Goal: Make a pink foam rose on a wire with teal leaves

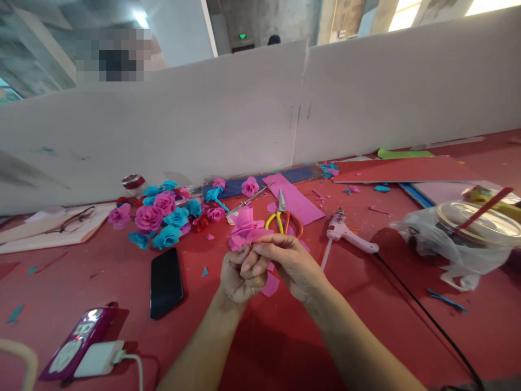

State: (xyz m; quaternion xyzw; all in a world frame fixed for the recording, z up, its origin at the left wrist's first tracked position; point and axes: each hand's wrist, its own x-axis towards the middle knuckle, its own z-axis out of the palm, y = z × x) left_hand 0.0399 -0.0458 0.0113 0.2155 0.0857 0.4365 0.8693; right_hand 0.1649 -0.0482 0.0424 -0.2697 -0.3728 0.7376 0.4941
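A pink paper flower (244, 225) is held up over the red table in front of me. My left hand (243, 274) closes around its base, fingers curled. At the flower's lower right edge, my right hand (291, 260) pinches a petal between thumb and forefinger. Just behind the flower lie scissors (281, 209) with yellow and orange handles, their blades on a pink paper sheet (301, 201). Loose pink petals (270, 285) show on the table behind and beneath my hands. The flower's base is hidden by my fingers.
Finished pink and blue paper flowers (163, 214) cluster at the left, behind a black phone (166, 282). A purple power strip (79, 342) with a white charger sits front left. To the right are a corded glue gun (350, 238) and a plastic-bagged container (480, 228). A white partition (244, 119) stands behind.
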